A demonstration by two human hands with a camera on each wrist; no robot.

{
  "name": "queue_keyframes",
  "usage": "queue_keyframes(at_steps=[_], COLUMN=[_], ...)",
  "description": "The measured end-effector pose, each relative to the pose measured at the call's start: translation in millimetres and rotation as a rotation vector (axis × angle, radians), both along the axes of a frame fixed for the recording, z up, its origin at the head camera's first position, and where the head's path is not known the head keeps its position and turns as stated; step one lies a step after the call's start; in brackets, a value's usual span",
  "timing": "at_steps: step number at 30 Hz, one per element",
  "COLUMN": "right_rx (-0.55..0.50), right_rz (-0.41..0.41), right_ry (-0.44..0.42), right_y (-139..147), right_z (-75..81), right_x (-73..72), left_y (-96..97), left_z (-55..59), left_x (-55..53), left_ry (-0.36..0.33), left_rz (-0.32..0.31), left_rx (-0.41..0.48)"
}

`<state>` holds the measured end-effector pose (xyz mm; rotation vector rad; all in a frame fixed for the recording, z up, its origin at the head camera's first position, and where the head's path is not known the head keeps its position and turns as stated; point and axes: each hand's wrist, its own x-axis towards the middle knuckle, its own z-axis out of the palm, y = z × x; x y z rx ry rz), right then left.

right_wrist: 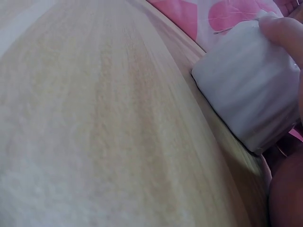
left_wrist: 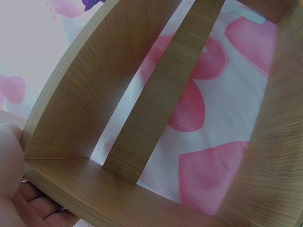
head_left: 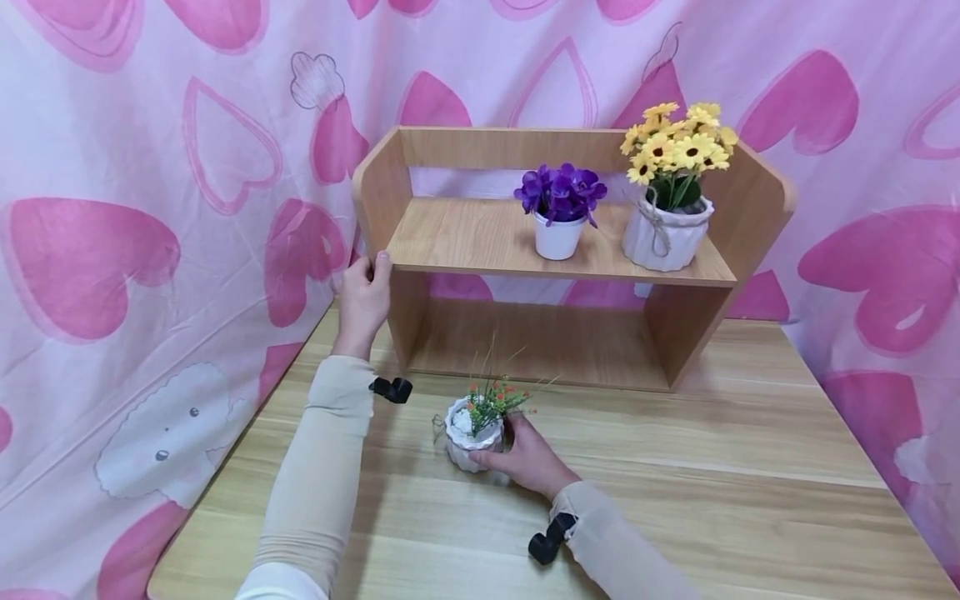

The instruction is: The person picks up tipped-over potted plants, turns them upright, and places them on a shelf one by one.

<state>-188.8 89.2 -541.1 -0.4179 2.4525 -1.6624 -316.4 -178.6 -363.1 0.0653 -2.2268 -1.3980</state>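
My right hand (head_left: 538,460) holds a white ribbed pot (head_left: 467,454) from its right side, thumb toward the front. Green sprigs with small orange-red flowers (head_left: 491,404) grow from it, next to white filling. In the right wrist view the white pot (right_wrist: 246,85) is at or just above the tabletop; whether it touches is unclear. My left hand (head_left: 365,304) grips the left side panel of a wooden two-level shelf (head_left: 465,237), at the height of its upper board. In the left wrist view, the fingers (left_wrist: 45,205) curl round the panel's edge.
On the upper board stand a white pot of purple flowers (head_left: 558,237) and, farther right, a larger white pot of yellow flowers (head_left: 666,237) tied with twine. The shelf stands at the back of a wooden table (head_left: 712,467). A pink heart-patterned curtain (head_left: 225,275) hangs behind.
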Motion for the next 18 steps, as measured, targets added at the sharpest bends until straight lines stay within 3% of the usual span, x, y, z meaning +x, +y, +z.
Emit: queue_keyframes(at_steps=[18], right_rx=[0.001], right_rz=[-0.045], right_ry=[0.018], right_y=[-3.1], right_z=[2.4], right_x=[5.8], left_y=[-0.6], left_z=[2.6], left_x=[2.8], left_ry=[-0.009], left_rz=[-0.007], left_rx=[-0.007])
